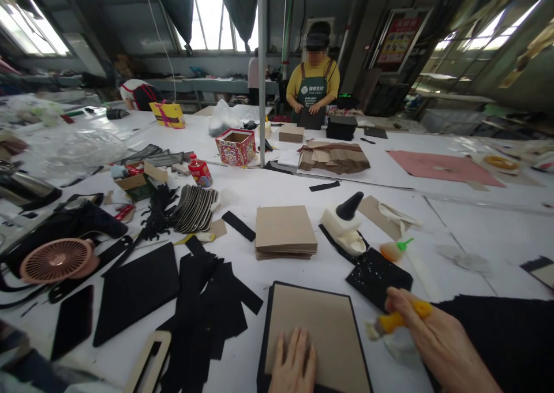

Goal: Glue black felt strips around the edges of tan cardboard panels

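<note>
My left hand [294,361] lies flat, fingers stretched out, on a tan board [318,318]. Under that board is a slightly larger black sheet [267,324], showing as a dark border. In my right hand [418,324] is a glue brush with a yellow handle [392,322]; its pale bristles point left, just off the board's right edge. Beyond the board sits a stack of tan boards [285,228]. To its right stands a cream plastic container [344,231] with a black nozzle-like top. Near it lies a black piece spotted with white [381,277].
Black strips [194,300] and a black panel [141,289] lie at left, with a phone [73,322] and a pink fan [59,260]. Black sheets [502,335] are at right. A metal pole [262,70] rises mid-table. A co-worker [314,84] stands across the table.
</note>
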The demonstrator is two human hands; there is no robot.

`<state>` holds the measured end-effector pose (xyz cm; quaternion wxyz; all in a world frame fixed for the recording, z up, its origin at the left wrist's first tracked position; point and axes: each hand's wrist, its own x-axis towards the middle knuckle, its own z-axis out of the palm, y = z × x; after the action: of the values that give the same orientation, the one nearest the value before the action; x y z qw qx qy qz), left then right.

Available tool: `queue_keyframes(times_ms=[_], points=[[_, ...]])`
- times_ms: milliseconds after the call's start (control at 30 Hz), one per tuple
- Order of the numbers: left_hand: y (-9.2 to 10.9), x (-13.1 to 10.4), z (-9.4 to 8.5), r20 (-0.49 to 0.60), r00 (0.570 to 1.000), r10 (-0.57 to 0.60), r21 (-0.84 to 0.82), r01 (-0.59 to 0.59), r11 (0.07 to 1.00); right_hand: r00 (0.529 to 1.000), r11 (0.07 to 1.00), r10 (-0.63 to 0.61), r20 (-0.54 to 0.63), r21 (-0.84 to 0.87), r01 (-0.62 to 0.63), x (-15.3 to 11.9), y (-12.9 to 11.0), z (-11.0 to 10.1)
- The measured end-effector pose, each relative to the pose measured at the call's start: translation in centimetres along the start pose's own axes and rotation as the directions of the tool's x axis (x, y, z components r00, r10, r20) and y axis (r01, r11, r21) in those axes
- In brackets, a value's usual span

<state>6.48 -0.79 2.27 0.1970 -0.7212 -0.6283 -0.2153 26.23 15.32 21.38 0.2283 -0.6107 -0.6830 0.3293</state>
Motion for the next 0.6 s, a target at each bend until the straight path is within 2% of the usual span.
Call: queue_keyframes(times_ms=[67,167,267,367,467,533,600], points=[[0.3,-0.1,0.4,0.022,0.999,-0.027,0.019,0.027,0.999,0.992,0.990,0.031,0.121,0.132,-0.047,-0.2,-1.2,2.4],[0.2,-0.3,0.7,0.056,0.997,0.045,0.072,-0.049,0.996,0.961,0.956,-0.051,0.271,0.290,-0.031,-0.1,-2.9,6.8],[0.1,-0.4,1.0,0.073,0.993,0.090,0.108,-0.098,0.989,0.938,0.942,-0.113,0.328,0.335,-0.003,0.2,-4.0,10.8],[0.2,-0.5,1.2,0.027,0.999,0.031,0.093,-0.033,0.995,0.928,0.954,-0.165,0.333,0.294,0.064,0.8,-4.6,13.4],[0.0,-0.4,1.1,0.000,1.000,0.024,0.077,-0.024,0.997,0.939,0.967,-0.168,0.299,0.234,0.098,1.5,-4.2,13.8],[-0.1,-0.2,1.0,-0.008,0.998,0.061,0.080,-0.060,0.995,0.951,0.976,-0.145,0.273,0.200,0.091,2.0,-3.0,12.7],[0.0,0.1,1.2,-0.049,0.997,0.055,0.075,-0.051,0.996,0.963,0.987,-0.098,0.252,0.149,0.061,2.3,-0.9,10.6]])
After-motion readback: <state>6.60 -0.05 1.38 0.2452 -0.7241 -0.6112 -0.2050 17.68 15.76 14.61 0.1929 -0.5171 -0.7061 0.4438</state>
